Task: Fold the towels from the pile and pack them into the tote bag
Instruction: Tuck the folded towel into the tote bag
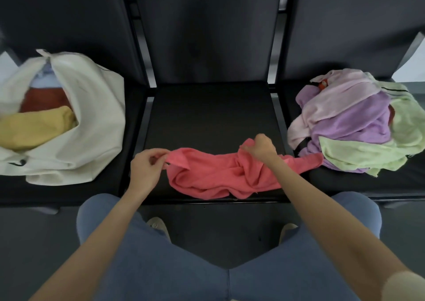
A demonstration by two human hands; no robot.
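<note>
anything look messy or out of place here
Mostly no. The pink towel lies crumpled on the middle seat, one end trailing right onto the towel pile. The tote bag slumps open; its image is blurred.

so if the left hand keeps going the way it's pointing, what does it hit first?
The left hand points right, along the seat, pinching one end of the pink towel. Going straight on, it would run into the bunched middle of that towel first, then probably the right hand gripping the other end. Depth is unclear.

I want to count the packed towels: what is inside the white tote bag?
Inside the tote bag: a yellow towel, a red-orange towel, something pale blue. Anything underneath is covered.
</note>
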